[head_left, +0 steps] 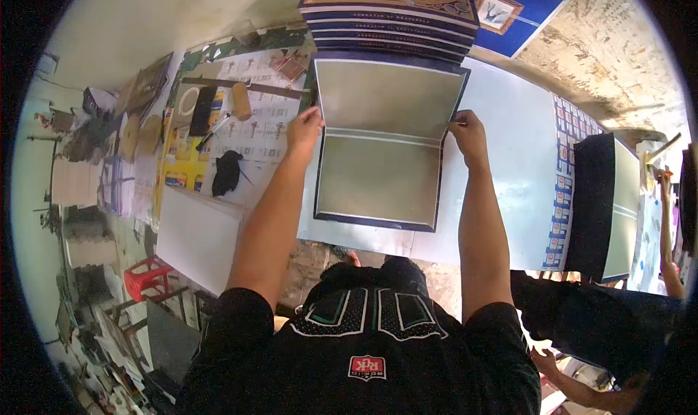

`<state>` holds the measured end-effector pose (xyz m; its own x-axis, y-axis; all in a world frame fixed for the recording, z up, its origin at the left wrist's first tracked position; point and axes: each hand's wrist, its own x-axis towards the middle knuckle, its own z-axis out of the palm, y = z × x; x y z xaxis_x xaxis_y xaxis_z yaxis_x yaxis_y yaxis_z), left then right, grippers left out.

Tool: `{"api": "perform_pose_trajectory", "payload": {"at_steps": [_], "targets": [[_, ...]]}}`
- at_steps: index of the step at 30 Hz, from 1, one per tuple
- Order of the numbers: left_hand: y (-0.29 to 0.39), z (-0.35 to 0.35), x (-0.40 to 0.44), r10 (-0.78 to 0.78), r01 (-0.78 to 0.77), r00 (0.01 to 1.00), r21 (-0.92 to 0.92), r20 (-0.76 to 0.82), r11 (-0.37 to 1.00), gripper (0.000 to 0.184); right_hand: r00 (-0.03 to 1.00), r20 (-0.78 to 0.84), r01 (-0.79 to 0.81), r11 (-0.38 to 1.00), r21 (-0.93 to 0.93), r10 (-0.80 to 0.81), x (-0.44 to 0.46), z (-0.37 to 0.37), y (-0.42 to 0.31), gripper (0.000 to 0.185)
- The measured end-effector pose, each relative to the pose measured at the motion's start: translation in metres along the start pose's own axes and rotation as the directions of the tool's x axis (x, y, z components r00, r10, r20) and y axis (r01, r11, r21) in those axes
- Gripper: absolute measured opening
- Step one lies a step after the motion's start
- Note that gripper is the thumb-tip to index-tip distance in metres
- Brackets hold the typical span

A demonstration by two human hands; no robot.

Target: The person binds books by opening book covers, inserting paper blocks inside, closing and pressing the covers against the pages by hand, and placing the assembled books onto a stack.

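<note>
An opened hardcover book case (379, 179) lies in front of me, with its pale board inside up and a dark blue rim. Its far panel leans up against a stack of dark blue books (392, 28), and the spine strip crosses its middle. My left hand (304, 130) pinches the left edge near the spine fold. On the opposite edge, my right hand (469, 133) grips with thumb and fingers closed together. The case's outer face is hidden from me.
Left on the table are a long metal ruler (276, 89), a tape roll (188, 101), a brush (212, 131), a black cloth (228, 172) and white sheets (198, 233). Another book case (624, 204) stands right. A co-worker's arm (582, 392) shows lower right; a red stool (147, 277) stands left.
</note>
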<state>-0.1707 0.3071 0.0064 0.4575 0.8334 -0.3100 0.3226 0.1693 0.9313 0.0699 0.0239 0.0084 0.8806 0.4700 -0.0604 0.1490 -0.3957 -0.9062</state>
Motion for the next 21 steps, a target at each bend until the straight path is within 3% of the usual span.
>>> {"api": "perform_pose_trajectory", "payload": {"at_steps": [3,5,6,7,8,9,10,11,13,15,16,17,18,19,20,21], "targets": [[0.006,-0.017,-0.004,-0.011,0.008,0.997,0.048,0.071,0.999,0.028,1.000,-0.027,-0.001,0.998,-0.064,-0.001,0.002,0.006,0.001,0.026],[0.026,-0.042,-0.033,0.267,-0.268,0.963,0.062,0.025,0.961,0.028,0.999,-0.030,0.014,0.992,-0.125,-0.018,0.002,0.004,0.005,0.028],[0.026,-0.068,-0.047,0.372,-0.356,0.928,0.235,-0.027,0.904,0.027,1.000,0.010,0.001,1.000,-0.015,-0.001,0.003,0.000,0.017,0.028],[0.028,-0.101,-0.061,0.484,-0.423,0.873,0.403,-0.057,0.811,0.026,1.000,0.020,-0.007,1.000,-0.026,0.008,-0.003,-0.006,0.022,0.028],[0.034,-0.136,-0.087,0.613,-0.518,0.786,0.463,-0.073,0.719,0.024,0.996,-0.075,0.038,0.993,-0.113,-0.047,-0.010,-0.012,0.023,0.027],[0.035,-0.164,-0.112,0.550,-0.443,0.805,0.390,-0.223,0.807,0.017,0.981,-0.158,0.076,0.977,-0.200,-0.109,-0.020,-0.013,0.021,0.026],[0.026,-0.203,-0.138,0.614,-0.465,0.715,0.429,-0.335,0.775,0.017,0.973,-0.213,0.030,0.968,-0.249,-0.085,-0.035,-0.013,0.010,0.025],[0.011,-0.250,-0.160,0.565,-0.252,0.678,0.573,-0.470,0.780,0.021,0.962,-0.263,-0.007,0.957,-0.288,-0.072,-0.050,-0.010,-0.007,0.025],[0.005,-0.308,-0.214,0.588,-0.016,0.570,0.707,-0.575,0.707,0.023,0.954,-0.251,0.110,0.972,-0.208,-0.162,-0.083,0.021,-0.041,0.023],[-0.038,-0.379,-0.246,0.559,0.063,0.492,0.667,-0.668,0.742,0.028,0.933,0.012,0.359,0.923,-0.142,-0.360,-0.120,0.078,-0.067,0.024],[-0.054,-0.402,-0.259,0.522,0.108,0.439,0.620,-0.731,0.777,0.034,0.867,0.213,0.482,0.867,-0.128,-0.450,-0.155,0.109,-0.112,0.031],[-0.056,-0.409,-0.272,0.521,0.114,0.426,0.615,-0.740,0.780,0.034,0.714,0.388,0.630,0.776,0.007,-0.583,-0.184,0.142,-0.135,0.039],[-0.055,-0.408,-0.282,0.410,0.008,0.360,0.442,-0.838,0.897,0.039,0.564,0.650,0.674,0.739,-0.007,-0.509,-0.214,0.175,-0.165,0.052],[-0.056,-0.411,-0.289,0.275,-0.114,0.312,0.252,-0.909,0.961,0.046,0.284,0.722,0.716,0.640,0.278,-0.631,-0.239,0.206,-0.189,0.066],[-0.069,-0.418,-0.293,0.324,-0.147,0.284,0.293,-0.903,0.945,0.052,0.059,0.776,0.871,0.413,0.267,-0.628,-0.268,0.253,-0.187,0.088],[-0.067,-0.419,-0.300,0.317,-0.150,0.267,0.286,-0.910,0.947,0.052,-0.081,0.778,0.930,0.234,0.285,-0.624,-0.295,0.268,-0.203,0.092]]}}
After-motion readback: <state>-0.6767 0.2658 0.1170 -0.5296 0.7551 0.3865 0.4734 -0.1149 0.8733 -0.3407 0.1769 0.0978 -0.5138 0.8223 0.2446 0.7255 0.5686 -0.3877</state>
